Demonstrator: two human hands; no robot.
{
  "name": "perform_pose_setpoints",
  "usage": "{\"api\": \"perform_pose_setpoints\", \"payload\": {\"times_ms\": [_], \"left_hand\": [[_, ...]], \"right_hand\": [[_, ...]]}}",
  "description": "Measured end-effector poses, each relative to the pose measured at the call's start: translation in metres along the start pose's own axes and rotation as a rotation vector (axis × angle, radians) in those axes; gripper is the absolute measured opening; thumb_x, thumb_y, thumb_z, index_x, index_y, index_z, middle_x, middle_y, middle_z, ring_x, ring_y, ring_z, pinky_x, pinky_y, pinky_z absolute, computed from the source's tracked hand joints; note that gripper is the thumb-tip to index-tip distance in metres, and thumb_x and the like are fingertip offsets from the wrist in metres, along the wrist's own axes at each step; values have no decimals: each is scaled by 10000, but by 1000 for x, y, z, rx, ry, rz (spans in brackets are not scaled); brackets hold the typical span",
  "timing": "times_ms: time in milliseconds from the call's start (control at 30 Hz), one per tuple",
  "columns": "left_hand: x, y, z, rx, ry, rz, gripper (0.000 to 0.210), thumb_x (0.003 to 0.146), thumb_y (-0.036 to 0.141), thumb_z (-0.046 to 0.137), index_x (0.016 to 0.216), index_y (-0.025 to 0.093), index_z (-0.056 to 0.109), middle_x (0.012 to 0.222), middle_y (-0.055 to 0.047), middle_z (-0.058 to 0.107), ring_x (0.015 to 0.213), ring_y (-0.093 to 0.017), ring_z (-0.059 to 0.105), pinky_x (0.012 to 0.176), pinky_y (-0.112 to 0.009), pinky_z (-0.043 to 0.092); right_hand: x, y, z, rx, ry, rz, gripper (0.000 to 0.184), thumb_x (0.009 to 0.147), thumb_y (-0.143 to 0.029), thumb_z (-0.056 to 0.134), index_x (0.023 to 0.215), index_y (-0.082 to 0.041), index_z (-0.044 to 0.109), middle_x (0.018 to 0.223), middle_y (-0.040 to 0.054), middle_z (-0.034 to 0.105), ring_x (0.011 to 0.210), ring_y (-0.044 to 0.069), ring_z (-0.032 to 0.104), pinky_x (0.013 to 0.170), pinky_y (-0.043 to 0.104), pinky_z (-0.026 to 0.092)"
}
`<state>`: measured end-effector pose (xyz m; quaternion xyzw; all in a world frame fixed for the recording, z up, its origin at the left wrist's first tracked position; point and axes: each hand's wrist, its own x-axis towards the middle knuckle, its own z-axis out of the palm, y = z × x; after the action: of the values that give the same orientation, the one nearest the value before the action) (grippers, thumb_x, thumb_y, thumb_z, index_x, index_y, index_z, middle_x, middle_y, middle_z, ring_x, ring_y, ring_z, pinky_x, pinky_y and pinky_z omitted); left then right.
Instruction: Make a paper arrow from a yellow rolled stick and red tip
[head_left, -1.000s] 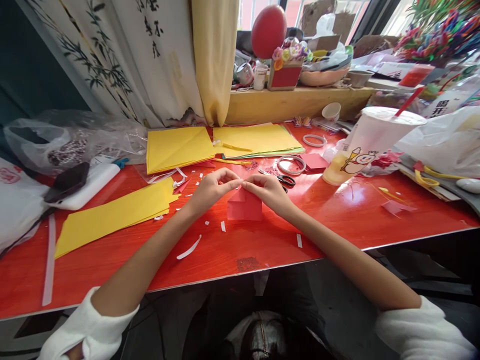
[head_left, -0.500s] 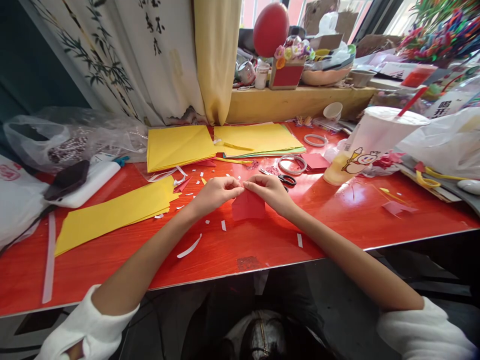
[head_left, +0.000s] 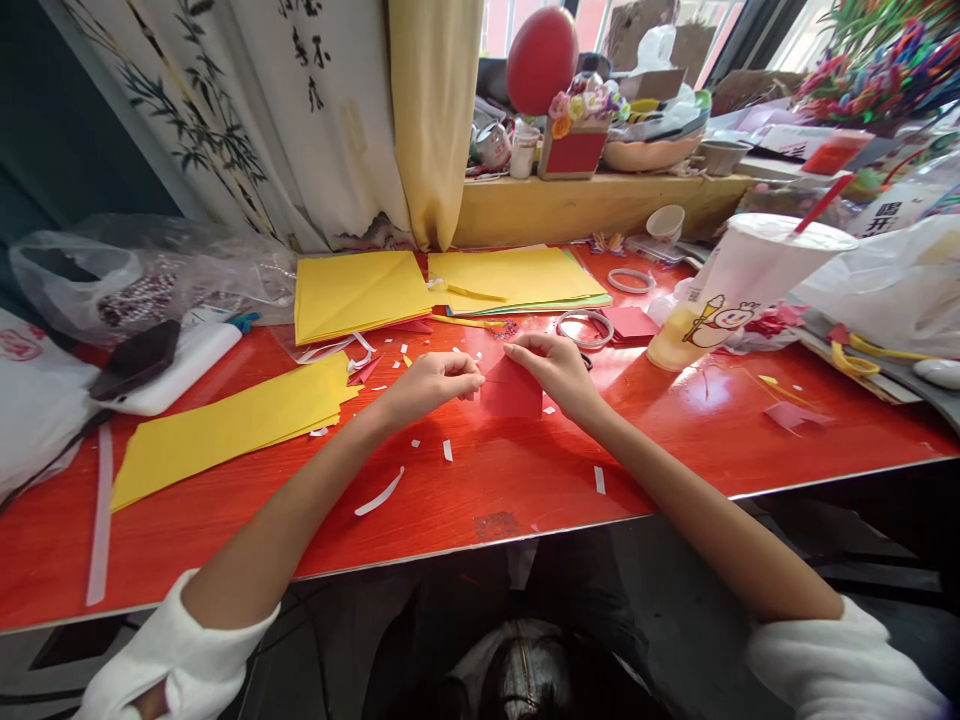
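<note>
A small piece of red paper hangs above the red table, its upper part pinched between the thumb and fingers of my right hand. My left hand is closed in a pinch at the paper's left side; whether anything lies between its fingertips is too small to make out. Behind my right hand, only a bit of a black scissors handle shows. Small white paper scraps lie on the table around my hands.
Yellow paper strips lie left, with yellow sheets behind. At right stand a drink cup with a red straw, tape rings and folded red paper. A phone rests at far left.
My right hand has moved slightly right, lifting the red paper right and up. My left hand has come away from the paper's top, so the fingertips are now apart. The scissors are more hidden.
</note>
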<state>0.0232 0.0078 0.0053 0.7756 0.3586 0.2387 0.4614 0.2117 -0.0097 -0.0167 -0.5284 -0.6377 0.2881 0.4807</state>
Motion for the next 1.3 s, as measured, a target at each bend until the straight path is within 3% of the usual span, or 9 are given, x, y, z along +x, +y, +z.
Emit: {"api": "perform_pose_setpoints", "payload": {"times_ms": [100,200,300,400,633,767,933,1100,1300], "left_hand": [[2,-4,5,48,101,5,216,783,379,531,793,166,560,783,-6,574,747,-121,515,708,-244,396],[4,-9,9,82,106,-8,229,757,386,567,854,179,578,804,-8,592,747,-129,531,679,-241,408],[5,-11,10,73,85,-15,214,771,377,547,799,171,598,752,-10,604,698,-130,538,647,-240,412],[5,-10,8,58,147,-31,258,786,409,524,799,165,606,802,-21,630,741,-143,558,690,-249,421],[5,-10,7,90,198,-2,300,822,431,461,802,161,592,812,-16,628,757,-138,545,725,-243,413],[3,-9,8,121,214,4,304,823,430,459,799,157,591,792,-15,623,738,-138,539,701,-240,406],[3,-8,8,116,204,15,302,823,422,461,810,154,600,826,-25,640,766,-147,551,719,-246,404],[2,-6,8,104,186,23,307,834,418,448,823,158,610,840,-24,648,812,-156,561,757,-252,408],[4,-8,10,64,189,39,307,827,418,463,866,161,627,839,-25,640,817,-156,559,759,-252,415]], "right_hand": [[-2,2,3,-36,-21,-32,291,790,-410,544,649,-158,583,633,2,538,616,111,448,557,227,336],[-4,1,6,52,-107,-15,338,770,-470,572,635,-161,577,605,-8,512,578,98,437,524,215,333],[-2,1,7,282,-151,110,409,784,-550,521,685,-162,602,635,10,557,590,108,510,540,212,403],[2,2,4,501,-186,299,495,815,-607,422,775,-160,630,718,56,636,645,139,593,581,240,481],[1,-3,2,585,-376,439,397,808,-531,522,886,-164,654,887,83,691,712,129,635,666,244,533],[-1,-6,0,622,-419,445,357,800,-494,557,891,-167,668,887,70,687,708,113,627,690,236,529],[-2,-8,-3,511,-501,400,258,746,-371,653,883,-155,684,821,51,662,712,112,597,635,208,480],[-3,-10,-4,379,-491,269,273,697,-384,673,803,-133,665,692,1,590,623,86,513,581,214,397],[-2,-8,-3,351,-462,262,294,666,-388,697,815,-137,658,685,-12,577,617,82,493,580,228,347]]}}
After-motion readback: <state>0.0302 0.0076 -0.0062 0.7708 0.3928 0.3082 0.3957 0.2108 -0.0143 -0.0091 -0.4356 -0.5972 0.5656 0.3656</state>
